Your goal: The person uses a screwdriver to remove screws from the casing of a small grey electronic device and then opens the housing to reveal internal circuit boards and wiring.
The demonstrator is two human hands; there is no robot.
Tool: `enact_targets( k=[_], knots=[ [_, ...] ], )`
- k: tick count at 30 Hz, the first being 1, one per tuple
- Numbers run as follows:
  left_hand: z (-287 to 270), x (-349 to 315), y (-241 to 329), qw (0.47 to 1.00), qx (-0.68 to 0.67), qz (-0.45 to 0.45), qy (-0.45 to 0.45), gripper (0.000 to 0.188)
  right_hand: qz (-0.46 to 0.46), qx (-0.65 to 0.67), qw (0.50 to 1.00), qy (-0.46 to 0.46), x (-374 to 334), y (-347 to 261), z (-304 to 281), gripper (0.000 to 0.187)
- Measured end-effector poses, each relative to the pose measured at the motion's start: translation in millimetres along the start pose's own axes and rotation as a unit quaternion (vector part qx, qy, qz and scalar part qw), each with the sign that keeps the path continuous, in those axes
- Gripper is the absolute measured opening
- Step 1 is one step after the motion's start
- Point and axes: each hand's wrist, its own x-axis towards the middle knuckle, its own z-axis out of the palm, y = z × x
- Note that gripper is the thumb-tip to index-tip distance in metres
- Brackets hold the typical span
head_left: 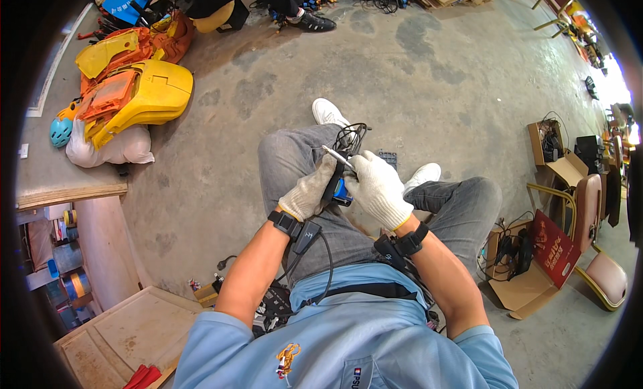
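Your left hand (309, 191) grips a black-and-blue device (342, 192) above your lap; your right hand (379, 188) closes on a silver rod (337, 156) beside it. Concrete floor (221, 148) stretches far and left; an open carton (526, 292) lies right. Gloves hide most of the device; the far cables' (355, 136) ends are hard to trace.
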Motion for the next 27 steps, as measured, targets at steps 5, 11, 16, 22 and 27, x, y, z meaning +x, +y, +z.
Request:
enact_targets(
  k=[5, 11, 16, 22, 27],
  knots=[
    [2, -9, 13, 0.998, 0.056, -0.012, -0.009, 0.080, 0.010, 0.005, 1.000, -0.006, 1, -2, 0, 0.019],
    [-1, -2, 0, 0.998, 0.066, 0.012, 0.015, 0.080, 0.013, 0.023, 1.000, -0.002, 0, -1, 2, 0.017],
    [2, -4, 1, 0.992, 0.114, 0.033, 0.050, 0.083, 0.004, 0.040, 0.999, 0.004, -1, 1, 1, 0.018],
    [4, -10, 0, 0.945, 0.261, 0.183, 0.073, 0.083, -0.002, 0.056, 0.998, 0.017, -5, 1, 2, 0.019],
    [0, -14, 0, 0.941, 0.294, 0.155, 0.057, 0.080, -0.004, 0.063, 0.998, 0.021, -6, 3, 4, 0.021]
  ],
)
